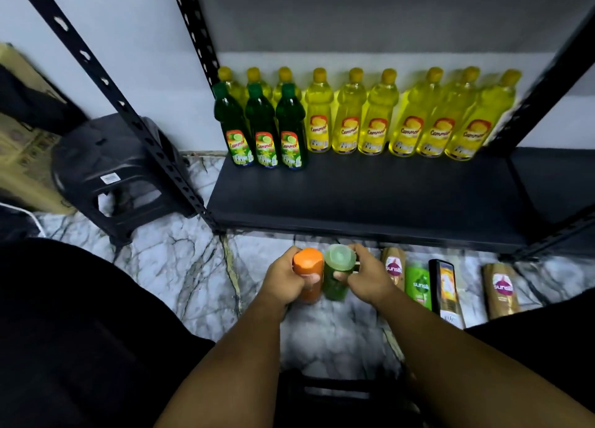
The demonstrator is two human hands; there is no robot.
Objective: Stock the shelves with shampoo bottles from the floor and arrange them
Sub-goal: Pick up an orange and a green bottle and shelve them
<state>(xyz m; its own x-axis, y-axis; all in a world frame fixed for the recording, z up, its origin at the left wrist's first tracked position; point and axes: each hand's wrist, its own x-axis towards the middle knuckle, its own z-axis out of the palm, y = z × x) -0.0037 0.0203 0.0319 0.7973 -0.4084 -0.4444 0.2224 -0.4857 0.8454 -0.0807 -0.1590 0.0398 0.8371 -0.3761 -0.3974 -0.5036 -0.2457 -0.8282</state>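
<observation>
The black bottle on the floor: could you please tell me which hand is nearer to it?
Right. The right hand, gripping the green bottle, is left of the black bottle; the left hand, gripping the orange bottle, is farther left.

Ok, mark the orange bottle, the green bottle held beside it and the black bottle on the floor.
orange bottle [308,262]: head view, its cap.
green bottle [339,257]: head view, its cap.
black bottle [447,287]: head view, its label.

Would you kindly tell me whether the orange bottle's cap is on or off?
On: the orange cap covers the top of the orange bottle, with no opening showing.
</observation>
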